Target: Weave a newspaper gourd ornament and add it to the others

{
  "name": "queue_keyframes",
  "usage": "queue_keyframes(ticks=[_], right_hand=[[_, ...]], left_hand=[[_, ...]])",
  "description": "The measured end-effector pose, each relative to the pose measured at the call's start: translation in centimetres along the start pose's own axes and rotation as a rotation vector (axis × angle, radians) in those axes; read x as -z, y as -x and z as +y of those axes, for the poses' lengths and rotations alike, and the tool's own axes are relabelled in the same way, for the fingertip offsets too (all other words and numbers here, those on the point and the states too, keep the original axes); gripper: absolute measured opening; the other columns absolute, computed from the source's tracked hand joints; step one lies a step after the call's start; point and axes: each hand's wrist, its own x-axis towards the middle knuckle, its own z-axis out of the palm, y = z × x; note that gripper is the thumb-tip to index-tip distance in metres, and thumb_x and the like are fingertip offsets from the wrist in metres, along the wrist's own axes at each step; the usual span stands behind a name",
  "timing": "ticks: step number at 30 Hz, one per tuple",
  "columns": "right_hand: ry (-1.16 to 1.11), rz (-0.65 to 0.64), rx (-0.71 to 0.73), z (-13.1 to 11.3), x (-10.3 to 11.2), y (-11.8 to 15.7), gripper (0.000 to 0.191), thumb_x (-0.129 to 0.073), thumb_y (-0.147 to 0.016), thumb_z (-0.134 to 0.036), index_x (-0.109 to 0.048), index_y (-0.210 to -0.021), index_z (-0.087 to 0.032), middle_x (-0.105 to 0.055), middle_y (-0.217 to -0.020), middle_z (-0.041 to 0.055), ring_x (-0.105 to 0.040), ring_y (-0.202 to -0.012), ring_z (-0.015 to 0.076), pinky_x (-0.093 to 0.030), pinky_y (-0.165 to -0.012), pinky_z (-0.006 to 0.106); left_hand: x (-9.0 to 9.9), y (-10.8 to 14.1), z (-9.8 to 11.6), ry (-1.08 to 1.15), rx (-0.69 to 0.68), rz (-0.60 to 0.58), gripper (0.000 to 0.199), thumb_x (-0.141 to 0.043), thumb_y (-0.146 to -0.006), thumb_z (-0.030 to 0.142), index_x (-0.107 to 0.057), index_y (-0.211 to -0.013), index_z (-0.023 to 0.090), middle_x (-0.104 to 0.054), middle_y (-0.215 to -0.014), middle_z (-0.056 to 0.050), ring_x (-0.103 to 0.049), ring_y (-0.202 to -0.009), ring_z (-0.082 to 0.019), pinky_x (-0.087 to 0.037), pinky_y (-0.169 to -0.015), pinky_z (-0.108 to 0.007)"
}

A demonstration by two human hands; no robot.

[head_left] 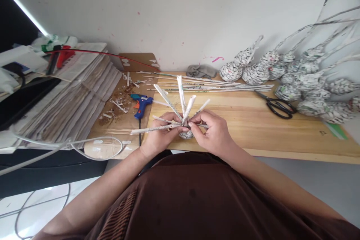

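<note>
paper-tube weave (184, 114) | both hands' fingers pinch its tubes | woven base (186, 134) mostly hidden behind hands

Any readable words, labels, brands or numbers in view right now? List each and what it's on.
None can be read.
Rolled newspaper tubes held by the left hand and right hand: print too small.
Woven newspaper bulbs by the wall: print blurred.
Stack of folded newspapers: no legible text.
Blue and orange glue gun: no label visible.
Small dark mark on the wooden table: unreadable.
</note>
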Motion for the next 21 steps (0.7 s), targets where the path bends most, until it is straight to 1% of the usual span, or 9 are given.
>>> queue_keyframes(ticks=[2,4,7,9,11,14,16,18,21], right_hand=[[-0.015,0.006,-0.009,0.1,-0.1,0.1,0.011,-0.065,-0.083,-0.013,-0.063,-0.075,-0.02,-0.069,-0.075,0.0019,-0.067,-0.073,0.0168,-0.049,-0.067,0.028],[-0.026,0.01,-0.03,0.2,-0.2,0.2,0.011,-0.065,-0.084,-0.015,-0.064,-0.075,-0.02,-0.069,-0.075,0.0021,-0.067,-0.072,0.0168,-0.049,-0.067,0.028],[-0.052,0.019,-0.07,0.3,-0.3,0.3,0.012,-0.067,-0.085,-0.019,-0.063,-0.074,-0.02,-0.07,-0.074,0.0024,-0.067,-0.071,0.0171,-0.05,-0.065,0.028],[-0.087,0.023,-0.109,0.4,-0.3,0.4,0.016,-0.068,-0.086,-0.022,-0.063,-0.071,-0.02,-0.07,-0.073,0.0025,-0.067,-0.07,0.0171,-0.05,-0.065,0.028],[-0.141,0.01,-0.161,0.4,-0.3,0.3,0.018,-0.069,-0.087,-0.026,-0.064,-0.071,-0.02,-0.071,-0.071,0.0026,-0.067,-0.068,0.0166,-0.051,-0.064,0.027],[-0.256,-0.045,-0.248,0.5,0.0,0.1,0.017,-0.069,-0.089,-0.03,-0.07,-0.076,-0.018,-0.075,-0.075,0.0039,-0.069,-0.067,0.0165,-0.053,-0.063,0.027],[-0.328,-0.087,-0.292,0.6,0.1,0.1,0.015,-0.068,-0.089,-0.03,-0.073,-0.082,-0.017,-0.077,-0.081,0.0052,-0.071,-0.071,0.0175,-0.055,-0.065,0.028],[-0.362,-0.109,-0.299,0.7,0.2,0.2,0.014,-0.066,-0.09,-0.027,-0.075,-0.086,-0.018,-0.079,-0.086,0.0056,-0.073,-0.075,0.0183,-0.058,-0.069,0.028],[-0.357,-0.098,-0.252,0.8,0.4,0.5,0.012,-0.065,-0.091,-0.024,-0.076,-0.091,-0.019,-0.08,-0.093,0.0052,-0.075,-0.082,0.0184,-0.059,-0.075,0.029]], left_hand=[[-0.2,0.1,-0.1,0.048,0.025,0.01,0.022,-0.081,-0.079,0.037,-0.069,-0.083,0.018,-0.077,-0.091,-0.006,-0.072,-0.087,-0.023,-0.057,-0.081,-0.033],[-0.2,0.2,0.0,0.067,0.042,0.014,0.024,-0.081,-0.079,0.038,-0.068,-0.082,0.018,-0.077,-0.093,-0.006,-0.072,-0.082,-0.021,-0.057,-0.076,-0.032],[-0.4,0.5,0.2,0.008,0.036,0.021,0.022,-0.079,-0.081,0.035,-0.068,-0.087,0.018,-0.077,-0.095,-0.007,-0.073,-0.086,-0.022,-0.059,-0.079,-0.032],[-0.5,0.7,0.3,-0.025,0.04,0.025,0.02,-0.077,-0.082,0.033,-0.067,-0.09,0.018,-0.077,-0.092,-0.006,-0.073,-0.089,-0.022,-0.06,-0.081,-0.032],[-0.8,0.8,0.4,0.037,0.08,0.02,0.021,-0.075,-0.084,0.035,-0.065,-0.092,0.018,-0.076,-0.091,-0.005,-0.074,-0.086,-0.022,-0.062,-0.073,-0.032],[-1.2,0.8,0.4,0.22,0.166,0.008,0.026,-0.073,-0.085,0.039,-0.063,-0.095,0.018,-0.075,-0.095,-0.006,-0.074,-0.081,-0.022,-0.065,-0.062,-0.031],[-1.3,0.8,0.4,0.28,0.191,0.028,0.027,-0.074,-0.084,0.039,-0.063,-0.095,0.017,-0.075,-0.097,-0.007,-0.074,-0.08,-0.021,-0.066,-0.062,-0.031],[-1.4,0.7,0.3,0.288,0.188,0.05,0.027,-0.075,-0.083,0.037,-0.065,-0.095,0.015,-0.076,-0.096,-0.007,-0.073,-0.079,-0.02,-0.066,-0.063,-0.029],[-1.4,0.7,0.2,0.298,0.184,0.062,0.03,-0.077,-0.082,0.036,-0.069,-0.101,0.014,-0.076,-0.1,-0.009,-0.074,-0.082,-0.021,-0.066,-0.061,-0.027]])
